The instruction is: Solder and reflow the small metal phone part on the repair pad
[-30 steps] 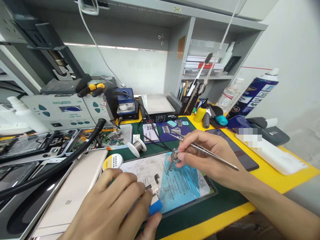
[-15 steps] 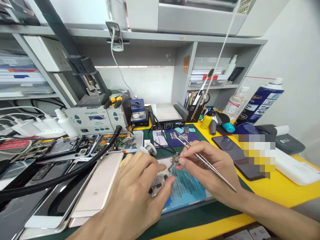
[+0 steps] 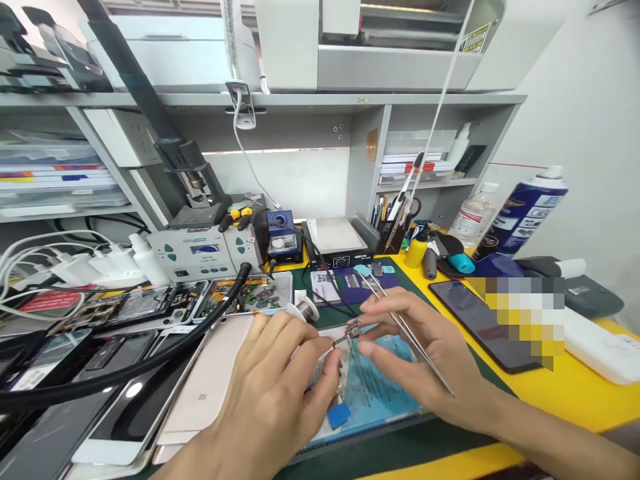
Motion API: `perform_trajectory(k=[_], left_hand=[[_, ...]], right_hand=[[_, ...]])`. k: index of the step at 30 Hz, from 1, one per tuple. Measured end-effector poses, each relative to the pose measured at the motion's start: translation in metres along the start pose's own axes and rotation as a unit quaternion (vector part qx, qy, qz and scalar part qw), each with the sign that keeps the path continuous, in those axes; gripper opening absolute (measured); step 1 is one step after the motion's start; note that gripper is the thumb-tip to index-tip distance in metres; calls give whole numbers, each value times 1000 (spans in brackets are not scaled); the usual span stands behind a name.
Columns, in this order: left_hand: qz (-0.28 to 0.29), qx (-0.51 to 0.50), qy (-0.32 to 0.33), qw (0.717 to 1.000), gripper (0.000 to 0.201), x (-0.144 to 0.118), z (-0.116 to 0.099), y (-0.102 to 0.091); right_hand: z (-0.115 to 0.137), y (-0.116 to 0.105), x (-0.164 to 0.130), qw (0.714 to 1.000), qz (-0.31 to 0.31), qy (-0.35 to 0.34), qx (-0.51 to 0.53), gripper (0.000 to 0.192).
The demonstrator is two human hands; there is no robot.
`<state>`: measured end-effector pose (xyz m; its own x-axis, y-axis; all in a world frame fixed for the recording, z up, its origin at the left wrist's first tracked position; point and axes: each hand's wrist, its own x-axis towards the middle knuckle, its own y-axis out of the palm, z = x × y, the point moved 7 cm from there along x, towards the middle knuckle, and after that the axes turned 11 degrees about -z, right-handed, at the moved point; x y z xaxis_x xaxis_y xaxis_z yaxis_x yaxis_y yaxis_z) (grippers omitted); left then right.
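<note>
1. The right hand (image 3: 425,353) pinches a small metal part (image 3: 351,331) between thumb and forefinger, with tweezers (image 3: 405,330) tucked along its fingers.
2. The left hand (image 3: 280,387) meets the same part from 8 o'clock, fingertips closed on its end.
3. The part hangs just above the blue mat (image 3: 370,387).
4. A solder spool (image 3: 306,311) sits at 10 o'clock of it, a gold phone (image 3: 210,387) at 8 o'clock.

Open green mat (image 3: 400,443) is seen along the desk's near edge, and bare yellow desk (image 3: 565,393) toward the near right corner. The left half is blocked by stacked phones (image 3: 200,393) and a black hose (image 3: 150,357) laid across them. The back edge is closed off by the soldering station (image 3: 195,252), hot plate (image 3: 340,240) and spray can (image 3: 520,213).
</note>
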<state>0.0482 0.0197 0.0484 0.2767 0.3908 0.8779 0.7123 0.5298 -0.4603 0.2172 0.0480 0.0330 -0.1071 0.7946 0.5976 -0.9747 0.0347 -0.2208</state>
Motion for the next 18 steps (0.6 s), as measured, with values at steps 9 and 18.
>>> perform_trajectory(k=[9,18], left_hand=[[7,15,9,1000,5,-1,0,-1],[21,7,11,1000,7,-3,5,-1]], right_hand=[[-5,-5,1,981,54,-118,-142,30],[9,4,1,969,84,-188,-138,28]])
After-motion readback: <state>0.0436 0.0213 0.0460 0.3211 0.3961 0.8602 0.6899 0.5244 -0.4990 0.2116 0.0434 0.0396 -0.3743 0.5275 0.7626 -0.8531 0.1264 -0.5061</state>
